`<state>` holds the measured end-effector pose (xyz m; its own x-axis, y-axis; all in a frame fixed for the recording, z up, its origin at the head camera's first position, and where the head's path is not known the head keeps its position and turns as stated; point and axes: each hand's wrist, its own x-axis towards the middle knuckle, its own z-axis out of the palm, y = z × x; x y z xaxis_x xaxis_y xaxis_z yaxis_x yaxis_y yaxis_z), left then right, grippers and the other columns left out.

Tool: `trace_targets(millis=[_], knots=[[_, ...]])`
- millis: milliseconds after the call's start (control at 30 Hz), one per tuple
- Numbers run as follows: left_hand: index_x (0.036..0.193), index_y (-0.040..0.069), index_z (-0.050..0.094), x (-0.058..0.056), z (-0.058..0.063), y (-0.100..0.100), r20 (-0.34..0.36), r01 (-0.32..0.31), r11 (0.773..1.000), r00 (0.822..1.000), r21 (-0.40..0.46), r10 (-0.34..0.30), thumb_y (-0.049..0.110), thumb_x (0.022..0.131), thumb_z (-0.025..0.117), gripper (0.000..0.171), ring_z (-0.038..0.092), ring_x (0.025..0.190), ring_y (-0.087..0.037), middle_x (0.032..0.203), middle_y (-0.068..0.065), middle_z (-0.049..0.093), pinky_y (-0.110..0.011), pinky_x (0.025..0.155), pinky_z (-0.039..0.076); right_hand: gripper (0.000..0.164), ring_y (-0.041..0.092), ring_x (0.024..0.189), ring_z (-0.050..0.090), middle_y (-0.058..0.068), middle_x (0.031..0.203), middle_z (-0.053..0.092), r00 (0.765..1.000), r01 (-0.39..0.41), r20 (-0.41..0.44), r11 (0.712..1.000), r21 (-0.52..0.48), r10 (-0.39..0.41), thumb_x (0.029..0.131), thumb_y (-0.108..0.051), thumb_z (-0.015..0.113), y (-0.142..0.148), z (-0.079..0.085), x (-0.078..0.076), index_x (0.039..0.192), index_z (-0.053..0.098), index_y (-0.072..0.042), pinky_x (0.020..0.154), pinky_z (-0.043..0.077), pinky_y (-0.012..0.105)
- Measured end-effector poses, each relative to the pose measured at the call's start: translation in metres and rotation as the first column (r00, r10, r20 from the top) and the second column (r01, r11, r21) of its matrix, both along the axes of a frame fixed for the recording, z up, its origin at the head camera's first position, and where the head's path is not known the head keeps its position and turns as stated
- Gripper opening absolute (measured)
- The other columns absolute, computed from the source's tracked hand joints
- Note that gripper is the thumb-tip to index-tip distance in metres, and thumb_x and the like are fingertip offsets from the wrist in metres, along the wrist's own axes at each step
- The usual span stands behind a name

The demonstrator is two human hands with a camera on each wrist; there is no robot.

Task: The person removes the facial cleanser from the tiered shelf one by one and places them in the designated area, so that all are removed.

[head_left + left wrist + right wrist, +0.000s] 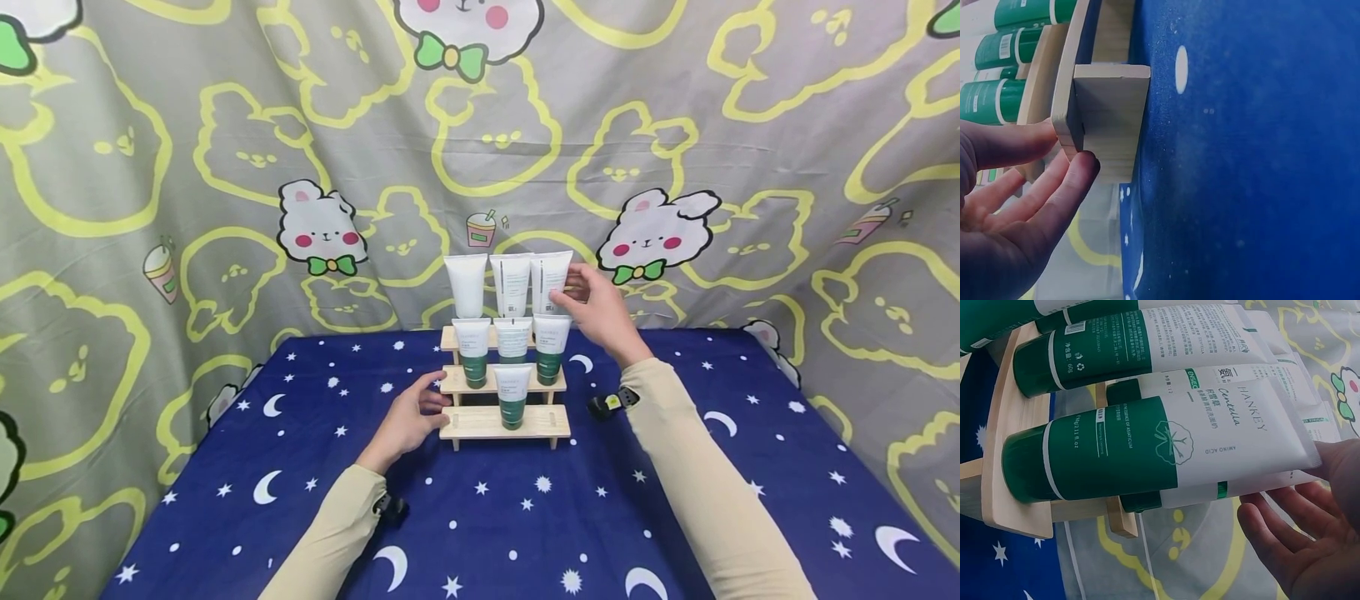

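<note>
A three-step wooden display stand [480, 427] holds green-and-white squeeze tubes. Three tubes stand on the top step, three on the middle one, and a single tube [513, 398] on the lowest. My left hand [405, 423] pinches the left end of the lowest step; in the left wrist view its thumb and fingertips lie on opposite faces of the board [1066, 100]. At the top right, my right hand [600, 310] holds the upper part of the right-hand tube [550, 283], thumb in front. A middle-step tube [1166, 444] partly covers it in the right wrist view.
A dark blue cloth [480, 533] with white moons and stars covers the table. Behind it hangs a grey curtain [510, 150] with yellow outlines and cartoon faces, close to the stand's back. Black wrist cameras sit on both sleeves.
</note>
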<state>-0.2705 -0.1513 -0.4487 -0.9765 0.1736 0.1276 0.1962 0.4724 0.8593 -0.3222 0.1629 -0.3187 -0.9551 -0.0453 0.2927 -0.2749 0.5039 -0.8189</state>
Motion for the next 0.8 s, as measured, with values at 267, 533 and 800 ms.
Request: trace_targets(millis=[267, 533, 800], knots=[[0.148, 0.008, 0.051, 0.0019, 0.0041, 0.0025, 0.027, -0.017, 1.0, 0.999, -0.025, 0.017, -0.011, 0.082, 0.075, 0.073, 0.071, 0.099, -0.027, 0.104, -0.011, 0.075, -0.044, 0.088, 0.056, 0.049, 0.035, 0.126, 0.061, 0.012, 0.14, 0.062, 1.0, -0.004, 0.012, 1.0, 0.0, 0.004, 0.1, -0.025, 0.069, 0.0018, -0.0008, -0.0026, 0.144, 0.053, -0.012, 0.103, 0.049, 0.053], [0.15, 0.008, 0.048, 0.0032, 0.0059, 0.001, 0.047, 0.001, 0.999, 0.999, -0.041, 0.001, -0.011, 0.082, 0.075, 0.075, 0.071, 0.098, -0.03, 0.108, -0.015, 0.074, -0.041, 0.08, 0.058, 0.044, 0.034, 0.122, 0.063, 0.01, 0.136, 0.064, 1.0, -0.002, 0.009, 1.0, -0.005, 0.002, 0.099, -0.025, 0.07, 0.0028, -0.0011, -0.0034, 0.138, 0.056, -0.013, 0.096, 0.053, 0.052], [0.151, 0.011, 0.048, 0.0029, 0.0043, 0.0009, 0.058, -0.006, 0.999, 0.998, -0.034, 0.008, -0.01, 0.083, 0.075, 0.075, 0.071, 0.098, -0.027, 0.108, -0.012, 0.074, -0.04, 0.081, 0.058, 0.042, 0.033, 0.12, 0.065, 0.01, 0.135, 0.064, 1.0, -0.003, 0.009, 1.0, -0.028, 0.003, 0.098, -0.024, 0.071, 0.0045, -0.0009, -0.0027, 0.136, 0.056, -0.012, 0.093, 0.055, 0.051]])
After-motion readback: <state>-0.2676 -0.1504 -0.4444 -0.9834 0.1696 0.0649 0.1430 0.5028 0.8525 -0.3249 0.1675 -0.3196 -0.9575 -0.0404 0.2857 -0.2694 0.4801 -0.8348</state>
